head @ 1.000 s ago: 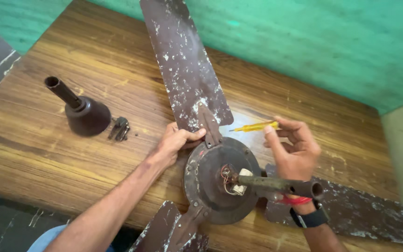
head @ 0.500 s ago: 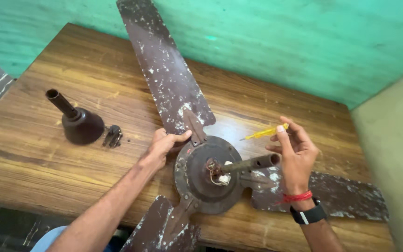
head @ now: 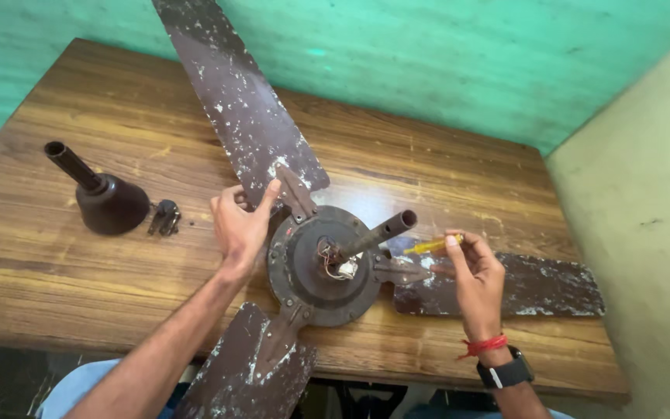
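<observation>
left hand [head: 240, 225] rests loosely open, fingertips touching the round dark brown metal fan motor housing [head: 323, 268] at the root of the long paint-flecked blade [head: 234, 93]. right hand [head: 474, 275] pinches a slim yellow-handled screwdriver [head: 428, 246] between fingertips, just beside the housing's upright rusty pipe [head: 378, 233]. brown canopy cup [head: 106, 198] lies well left of the left fingers on the worn wooden table [head: 443, 178].

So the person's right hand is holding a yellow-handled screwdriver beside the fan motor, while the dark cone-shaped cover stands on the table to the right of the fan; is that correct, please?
Not quite. The head view shows the dark cone-shaped cover standing on the table to the left of the fan, not the right. The rest holds: the right hand holds the yellow-handled screwdriver beside the fan motor.
</observation>
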